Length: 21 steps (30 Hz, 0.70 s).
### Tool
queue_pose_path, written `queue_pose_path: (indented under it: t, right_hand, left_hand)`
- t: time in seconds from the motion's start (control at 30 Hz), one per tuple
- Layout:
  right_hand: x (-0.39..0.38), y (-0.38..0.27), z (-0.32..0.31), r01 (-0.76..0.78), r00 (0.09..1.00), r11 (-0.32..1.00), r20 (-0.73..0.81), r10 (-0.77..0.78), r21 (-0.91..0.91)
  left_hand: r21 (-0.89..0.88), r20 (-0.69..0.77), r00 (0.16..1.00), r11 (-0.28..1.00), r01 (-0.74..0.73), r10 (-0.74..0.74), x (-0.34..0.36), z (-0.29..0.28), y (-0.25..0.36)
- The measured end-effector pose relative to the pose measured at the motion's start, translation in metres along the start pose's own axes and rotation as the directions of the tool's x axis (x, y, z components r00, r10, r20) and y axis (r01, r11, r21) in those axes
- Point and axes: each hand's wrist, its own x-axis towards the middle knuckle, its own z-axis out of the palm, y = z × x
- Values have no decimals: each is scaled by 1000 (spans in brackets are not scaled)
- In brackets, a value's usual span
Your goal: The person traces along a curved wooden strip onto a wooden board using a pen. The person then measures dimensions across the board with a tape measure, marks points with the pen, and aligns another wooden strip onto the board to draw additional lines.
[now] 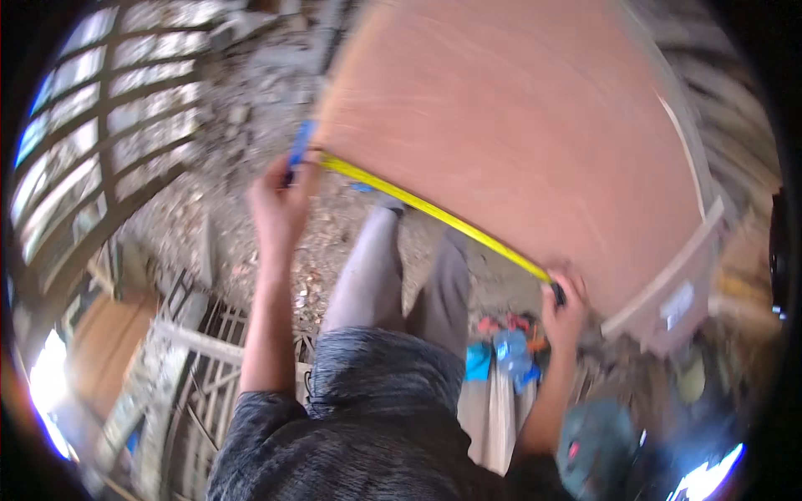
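A yellow tape measure (434,219) is stretched along the near edge of a large reddish-brown wooden sheet (501,117), sloping down to the right. My left hand (282,202) grips its left end at the sheet's left corner. A blue strip-like piece (302,142) juts up from those fingers; blur hides what it is. My right hand (565,307) is closed around the tape's other end, by the sheet's near right part, with a small dark piece (558,293) showing at the fingers. Which end holds the case, I cannot tell.
Rubble and chips cover the ground (251,125) at the left, beside a barred metal grille (104,108). A pale slatted frame (221,351) lies lower left. At the lower right are a clear plastic bottle (513,355) and a grey-green rounded object (597,447). A board with a white label (677,306) stands at right.
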Motion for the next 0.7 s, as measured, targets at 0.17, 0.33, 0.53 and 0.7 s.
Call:
queue_pose_path:
  t: [0.17, 0.33, 0.53, 0.7]
  right_hand:
    - [12, 1, 3, -11, 1000, 1000, -30, 11, 6]
    - [7, 12, -2, -33, 997, 999, -69, 33, -1]
    - [-8, 26, -10, -43, 997, 998, -69, 46, 55]
    - [-28, 58, -27, -90, 993, 990, -63, 97, 107]
  left_hand:
    - [-18, -4, 994, 994, -106, 106, 9, -12, -21]
    - [42, 44, 993, 993, -110, 108, 17, -11, -30]
    - [33, 33, 986, 986, -166, 165, 13, -6, -25]
    - [-7, 71, 993, 996, -90, 90, 16, -8, -35]
